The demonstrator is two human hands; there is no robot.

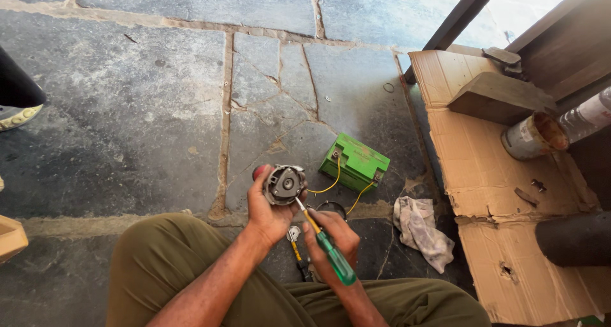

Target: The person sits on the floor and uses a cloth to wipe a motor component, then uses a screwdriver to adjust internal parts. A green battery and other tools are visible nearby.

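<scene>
My left hand [267,212] grips a small round grey motor part [284,184] with a red end, held up above the stone floor. In my right hand [334,238] is a screwdriver [326,244] with a green translucent handle and a yellow shaft collar. Its tip touches the lower right edge of the motor part. A green box-shaped battery [355,163] lies on the floor just beyond, with yellow wires [331,186] running from it toward the motor. A dark ring [332,207] lies on the floor behind my right hand.
A dirty white rag [421,231] lies right of my hands. Flattened cardboard [484,174] covers the floor at right, holding a wooden block [499,98], a rusty tin [533,136] and small parts. Another person's shoe [18,114] shows at far left. A small tool [298,254] lies between my knees.
</scene>
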